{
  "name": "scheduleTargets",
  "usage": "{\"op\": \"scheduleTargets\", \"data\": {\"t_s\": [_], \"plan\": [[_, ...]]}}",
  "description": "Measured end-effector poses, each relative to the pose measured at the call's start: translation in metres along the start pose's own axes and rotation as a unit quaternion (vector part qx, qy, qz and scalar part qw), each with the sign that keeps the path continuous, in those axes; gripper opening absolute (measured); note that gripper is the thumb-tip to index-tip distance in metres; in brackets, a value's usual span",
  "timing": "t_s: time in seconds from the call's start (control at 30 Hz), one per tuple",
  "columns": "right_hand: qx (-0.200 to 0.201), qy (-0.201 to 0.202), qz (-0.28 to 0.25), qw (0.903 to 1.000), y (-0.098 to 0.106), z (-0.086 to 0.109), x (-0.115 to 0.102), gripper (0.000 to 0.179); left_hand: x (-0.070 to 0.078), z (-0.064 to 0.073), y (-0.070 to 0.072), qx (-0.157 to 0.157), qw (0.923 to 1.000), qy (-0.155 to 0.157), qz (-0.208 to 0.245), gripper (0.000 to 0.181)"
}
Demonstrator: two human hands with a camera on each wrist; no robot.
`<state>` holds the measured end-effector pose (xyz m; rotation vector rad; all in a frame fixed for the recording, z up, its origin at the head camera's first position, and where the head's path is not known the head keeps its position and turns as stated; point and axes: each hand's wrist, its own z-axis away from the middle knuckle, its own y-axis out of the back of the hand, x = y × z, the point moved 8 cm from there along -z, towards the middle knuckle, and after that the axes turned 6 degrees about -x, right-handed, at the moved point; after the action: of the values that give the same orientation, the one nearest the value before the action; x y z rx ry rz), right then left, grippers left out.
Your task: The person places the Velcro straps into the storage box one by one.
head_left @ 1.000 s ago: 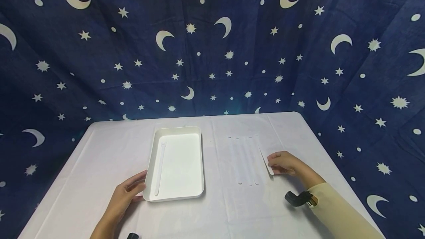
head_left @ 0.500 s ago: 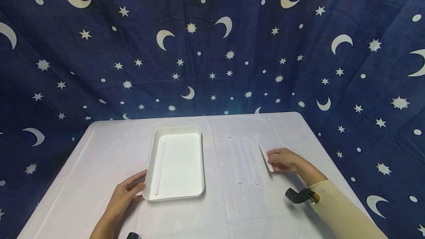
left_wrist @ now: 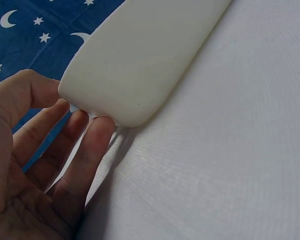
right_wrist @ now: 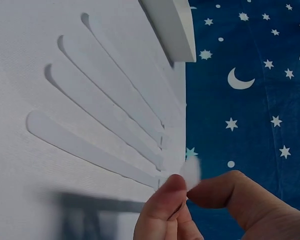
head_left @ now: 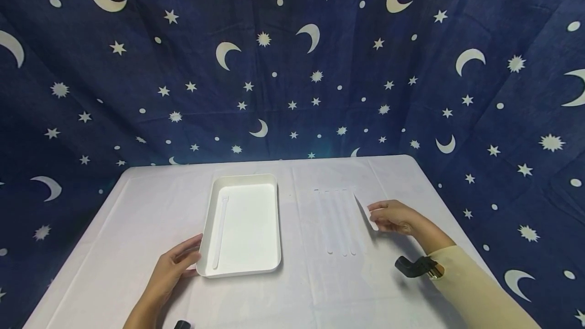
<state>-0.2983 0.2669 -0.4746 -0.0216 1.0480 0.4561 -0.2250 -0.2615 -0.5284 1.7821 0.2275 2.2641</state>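
My left hand rests its fingers against the outer left wall of a shallow white tray, near its front corner. In the left wrist view the fingertips touch the tray wall. One thin white strap with a slotted head lies lengthwise inside, along the tray's left side. Right of the tray, my right hand pinches a similar strap between thumb and fingers, lifted at an angle off the table. Several more straps lie side by side just left of that hand.
A white cloth covers the table, and the straps barely stand out against it. A dark blue curtain with moons and stars hangs behind the table and along its sides. A black camera mount sits at the right wrist.
My right hand has moved slightly up and away, with the strap lifting a little more off the table. The left hand and the tray have kept still.
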Motion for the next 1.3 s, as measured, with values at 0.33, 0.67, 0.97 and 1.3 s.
{"op": "scheduleTargets", "data": {"t_s": [0.33,0.67,0.97,1.3], "plan": [[-0.016,0.007,-0.01,0.9998,0.0,0.004,-0.009,0.058,-0.001,-0.001,0.0,0.004,1.0,0.004,-0.002,0.061],[-0.029,0.018,-0.013,0.9993,-0.001,0.006,-0.016,0.057,0.0,-0.001,0.0,0.003,0.9999,-0.002,-0.011,0.061],[-0.045,0.028,-0.005,0.9986,-0.007,0.012,-0.033,0.052,0.0,0.0,-0.001,0.011,0.9998,-0.001,-0.018,0.058],[-0.048,0.031,-0.014,0.9983,-0.014,0.013,-0.044,0.046,0.0,0.0,-0.002,0.012,0.9996,0.005,-0.023,0.059]]}}
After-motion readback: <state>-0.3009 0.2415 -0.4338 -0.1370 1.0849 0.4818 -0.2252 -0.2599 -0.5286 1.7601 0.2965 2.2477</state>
